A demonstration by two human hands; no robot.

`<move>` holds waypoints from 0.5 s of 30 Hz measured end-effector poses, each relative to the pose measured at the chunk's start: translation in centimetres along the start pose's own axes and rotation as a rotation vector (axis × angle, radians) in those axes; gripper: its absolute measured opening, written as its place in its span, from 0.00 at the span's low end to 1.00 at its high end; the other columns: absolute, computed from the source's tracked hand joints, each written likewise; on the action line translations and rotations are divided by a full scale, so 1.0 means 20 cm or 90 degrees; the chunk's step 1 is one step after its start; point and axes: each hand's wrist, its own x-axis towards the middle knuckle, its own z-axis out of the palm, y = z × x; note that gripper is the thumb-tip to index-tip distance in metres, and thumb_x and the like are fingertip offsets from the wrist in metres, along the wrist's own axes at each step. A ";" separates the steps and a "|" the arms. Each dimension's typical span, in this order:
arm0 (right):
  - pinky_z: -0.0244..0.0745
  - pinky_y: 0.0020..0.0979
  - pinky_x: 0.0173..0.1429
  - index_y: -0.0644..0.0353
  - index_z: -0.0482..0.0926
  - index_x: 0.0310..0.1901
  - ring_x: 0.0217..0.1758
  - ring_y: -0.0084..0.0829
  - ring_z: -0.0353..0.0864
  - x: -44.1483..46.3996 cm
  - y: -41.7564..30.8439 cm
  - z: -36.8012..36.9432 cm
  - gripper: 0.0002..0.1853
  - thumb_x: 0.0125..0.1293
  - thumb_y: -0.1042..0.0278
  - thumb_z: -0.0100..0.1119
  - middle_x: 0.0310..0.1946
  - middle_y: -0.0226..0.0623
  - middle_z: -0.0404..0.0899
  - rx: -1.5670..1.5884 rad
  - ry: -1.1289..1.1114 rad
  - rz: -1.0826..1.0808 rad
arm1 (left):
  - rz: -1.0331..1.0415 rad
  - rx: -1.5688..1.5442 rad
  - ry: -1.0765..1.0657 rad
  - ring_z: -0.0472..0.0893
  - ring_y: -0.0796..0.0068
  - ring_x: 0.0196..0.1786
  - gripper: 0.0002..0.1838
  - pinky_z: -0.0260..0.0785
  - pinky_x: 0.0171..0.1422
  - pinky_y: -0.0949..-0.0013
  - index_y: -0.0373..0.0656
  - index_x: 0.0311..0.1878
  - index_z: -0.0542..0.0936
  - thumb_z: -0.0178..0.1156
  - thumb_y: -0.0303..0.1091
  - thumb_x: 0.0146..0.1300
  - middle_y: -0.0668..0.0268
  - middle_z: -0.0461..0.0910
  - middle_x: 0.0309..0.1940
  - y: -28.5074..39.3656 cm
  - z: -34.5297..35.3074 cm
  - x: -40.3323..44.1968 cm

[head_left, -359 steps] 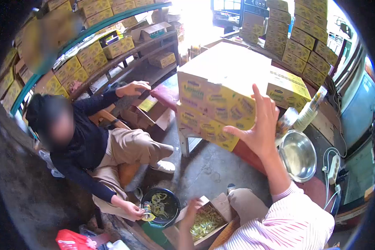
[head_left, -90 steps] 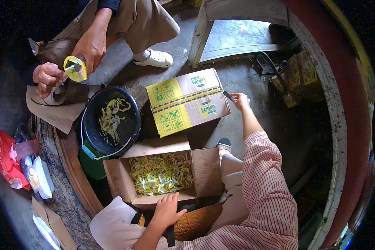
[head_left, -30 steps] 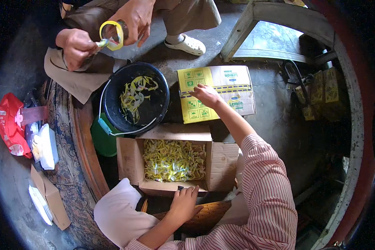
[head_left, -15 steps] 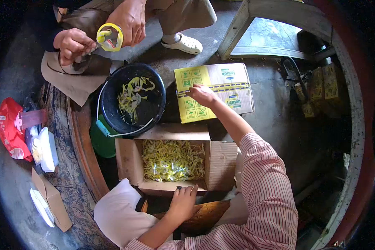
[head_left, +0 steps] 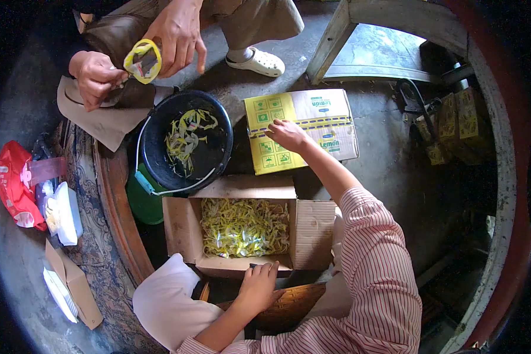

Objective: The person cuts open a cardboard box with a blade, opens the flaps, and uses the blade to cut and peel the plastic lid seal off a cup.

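Taking the open box as the clock's centre and the top of the view as twelve, the carton lies flat on the floor at one o'clock, a dark tape with yellow edges along its top. The box, full of yellow-green strips, stands between the wearer's lap and the carton. The bucket, with more strips in it, sits at eleven, just beside the box's far flap; a green tub shows under its handle. A wooden frame stands at one o'clock, beyond the carton, and small boxes lie at two. The red bag and a white tray are at nine.

The right hand is over the carton's nine o'clock end, by the tape, fingers curled; whether it grips anything, I cannot tell. The left hand is half open at the box's six o'clock rim, fingertips by a small dark piece. At eleven, a co-worker's hands work at a yellow-rimmed cup.

Three seconds ago the right hand was at the carton's three o'clock end with a dark tool. Since half a second ago it has hardly moved, while the cup has shifted towards nine and the co-worker's fingers nearest it have spread.
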 end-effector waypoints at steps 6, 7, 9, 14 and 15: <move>0.73 0.29 0.39 0.53 0.78 0.29 0.38 0.29 0.73 -0.05 0.06 -0.03 0.05 0.52 0.67 0.53 0.29 0.28 0.73 0.002 0.006 0.010 | 0.005 0.018 0.032 0.69 0.60 0.52 0.39 0.60 0.55 0.61 0.34 0.59 0.62 0.63 0.49 0.48 0.55 0.69 0.50 -0.01 0.02 0.00; 0.73 0.29 0.39 0.53 0.78 0.29 0.38 0.29 0.73 -0.07 0.07 -0.04 0.05 0.52 0.66 0.53 0.29 0.29 0.73 0.001 -0.003 0.013 | 0.010 0.030 0.048 0.69 0.62 0.51 0.39 0.60 0.53 0.62 0.35 0.59 0.63 0.64 0.49 0.47 0.57 0.70 0.48 -0.01 0.03 0.00; 0.73 0.30 0.39 0.54 0.78 0.31 0.39 0.29 0.74 -0.10 0.10 -0.06 0.06 0.53 0.66 0.53 0.29 0.29 0.73 0.014 -0.011 0.020 | 0.012 0.034 0.053 0.69 0.62 0.51 0.39 0.60 0.53 0.62 0.35 0.59 0.63 0.64 0.48 0.47 0.57 0.70 0.48 -0.01 0.03 0.00; 0.73 0.31 0.39 0.55 0.78 0.34 0.39 0.30 0.74 -0.16 0.13 -0.08 0.07 0.55 0.67 0.52 0.29 0.31 0.73 0.038 -0.019 0.047 | 0.008 0.034 0.049 0.69 0.62 0.52 0.39 0.60 0.53 0.61 0.35 0.58 0.64 0.65 0.47 0.46 0.58 0.70 0.48 0.00 0.03 0.01; 0.73 0.31 0.39 0.55 0.78 0.34 0.39 0.30 0.74 -0.16 0.13 -0.08 0.07 0.55 0.67 0.53 0.29 0.31 0.73 0.046 -0.015 0.042 | 0.010 0.035 0.050 0.69 0.62 0.52 0.39 0.60 0.53 0.61 0.35 0.58 0.64 0.65 0.47 0.46 0.58 0.70 0.48 0.00 0.03 0.01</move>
